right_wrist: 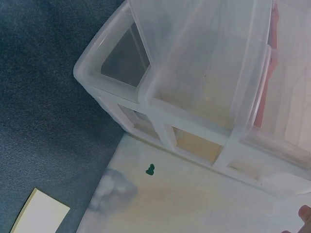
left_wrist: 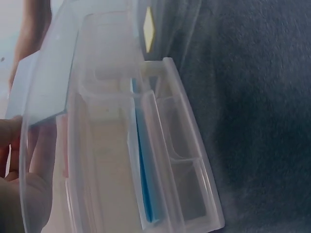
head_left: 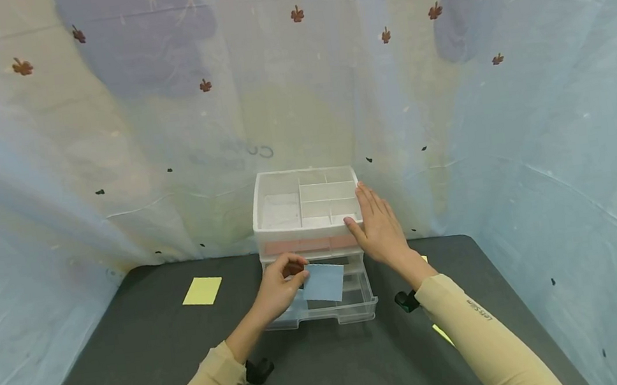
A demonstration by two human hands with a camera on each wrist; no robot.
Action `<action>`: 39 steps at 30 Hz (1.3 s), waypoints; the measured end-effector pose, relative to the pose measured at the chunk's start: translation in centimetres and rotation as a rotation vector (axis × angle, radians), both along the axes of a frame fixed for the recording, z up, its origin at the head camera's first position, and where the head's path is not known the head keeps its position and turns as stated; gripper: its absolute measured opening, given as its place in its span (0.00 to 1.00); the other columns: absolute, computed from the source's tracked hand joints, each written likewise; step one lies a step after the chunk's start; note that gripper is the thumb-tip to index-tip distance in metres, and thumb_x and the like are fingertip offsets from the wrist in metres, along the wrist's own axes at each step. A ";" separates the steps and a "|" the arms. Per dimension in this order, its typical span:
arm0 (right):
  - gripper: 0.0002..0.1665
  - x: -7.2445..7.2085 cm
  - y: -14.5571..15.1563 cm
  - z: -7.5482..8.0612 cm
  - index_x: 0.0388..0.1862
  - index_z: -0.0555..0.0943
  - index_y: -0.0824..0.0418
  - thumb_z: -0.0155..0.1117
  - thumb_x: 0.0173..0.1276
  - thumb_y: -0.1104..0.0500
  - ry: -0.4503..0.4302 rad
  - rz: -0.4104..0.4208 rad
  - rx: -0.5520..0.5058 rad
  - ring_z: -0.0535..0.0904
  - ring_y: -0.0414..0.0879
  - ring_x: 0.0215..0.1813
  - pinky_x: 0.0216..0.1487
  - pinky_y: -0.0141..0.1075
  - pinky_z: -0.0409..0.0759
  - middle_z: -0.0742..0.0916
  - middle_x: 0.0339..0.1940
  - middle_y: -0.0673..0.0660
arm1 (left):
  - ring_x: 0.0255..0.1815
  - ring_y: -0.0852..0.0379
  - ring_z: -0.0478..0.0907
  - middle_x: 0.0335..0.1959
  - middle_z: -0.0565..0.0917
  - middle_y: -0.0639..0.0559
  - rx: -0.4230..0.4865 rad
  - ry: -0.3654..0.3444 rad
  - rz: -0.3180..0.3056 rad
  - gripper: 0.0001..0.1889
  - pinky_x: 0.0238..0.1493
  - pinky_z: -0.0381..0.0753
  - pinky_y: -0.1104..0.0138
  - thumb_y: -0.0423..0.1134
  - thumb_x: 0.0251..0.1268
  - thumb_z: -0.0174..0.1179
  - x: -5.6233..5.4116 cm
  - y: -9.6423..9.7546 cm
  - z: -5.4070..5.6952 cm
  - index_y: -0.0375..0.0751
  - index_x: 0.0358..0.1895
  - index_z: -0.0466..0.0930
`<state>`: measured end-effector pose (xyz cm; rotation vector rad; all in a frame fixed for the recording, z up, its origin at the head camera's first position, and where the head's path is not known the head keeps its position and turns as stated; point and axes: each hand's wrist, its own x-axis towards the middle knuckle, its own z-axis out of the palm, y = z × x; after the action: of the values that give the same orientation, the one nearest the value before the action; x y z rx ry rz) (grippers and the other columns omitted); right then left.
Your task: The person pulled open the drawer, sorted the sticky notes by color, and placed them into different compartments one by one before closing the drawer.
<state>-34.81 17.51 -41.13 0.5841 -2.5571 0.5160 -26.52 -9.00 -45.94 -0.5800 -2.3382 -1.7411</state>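
A blue square paper note is pinched between the thumb and fingers of my left hand, over the pulled-out clear drawer. That drawer belongs to a white plastic drawer unit. Inside the drawer, toward its left side, lies more blue paper. My right hand rests on the unit's top right edge with its fingers stretched out. In the right wrist view only fingertips show at the lower right corner. Pink paper shows through the upper drawer's front.
A yellow note lies on the black table left of the unit. Another yellow note is partly covered by the right sleeve. Divided compartments form the unit's top tray. A patterned curtain hangs behind the unit.
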 end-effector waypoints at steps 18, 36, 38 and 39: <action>0.48 -0.1 0.0 0.0 0.87 0.47 0.63 0.40 0.84 0.34 0.009 -0.010 0.011 0.50 0.59 0.86 0.81 0.61 0.52 0.52 0.88 0.57 | 0.51 0.51 0.83 0.51 0.80 0.48 -0.242 -0.103 -0.176 0.09 0.46 0.86 0.60 0.30 0.77 0.61 -1.1 0.6 -0.1 0.41 0.55 0.77; 0.47 0.0 0.0 0.0 0.87 0.46 0.61 0.42 0.84 0.35 -0.005 -0.012 0.009 0.49 0.58 0.86 0.82 0.61 0.51 0.51 0.88 0.57 | 0.48 0.54 0.81 0.53 0.81 0.49 -0.398 -0.124 -0.224 0.10 0.45 0.85 0.61 0.31 0.74 0.64 -1.9 0.6 -0.2 0.42 0.54 0.80; 0.47 0.0 0.0 0.0 0.87 0.46 0.61 0.42 0.84 0.35 -0.008 -0.015 0.009 0.49 0.58 0.86 0.82 0.61 0.51 0.51 0.88 0.56 | 0.48 0.54 0.81 0.53 0.81 0.49 -0.422 -0.113 -0.226 0.10 0.46 0.85 0.61 0.31 0.73 0.65 -2.0 0.6 -0.2 0.43 0.54 0.80; 0.47 0.0 0.0 0.0 0.87 0.46 0.61 0.41 0.84 0.35 -0.008 -0.016 0.010 0.49 0.58 0.86 0.82 0.61 0.51 0.51 0.88 0.56 | 0.48 0.55 0.81 0.53 0.81 0.49 -0.434 -0.106 -0.229 0.11 0.46 0.85 0.61 0.31 0.73 0.65 -2.1 0.5 -0.2 0.43 0.54 0.80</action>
<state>-34.86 17.47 -41.15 0.5658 -2.5713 0.5021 -28.60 -8.48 -46.13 -0.8691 -2.8473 -1.3681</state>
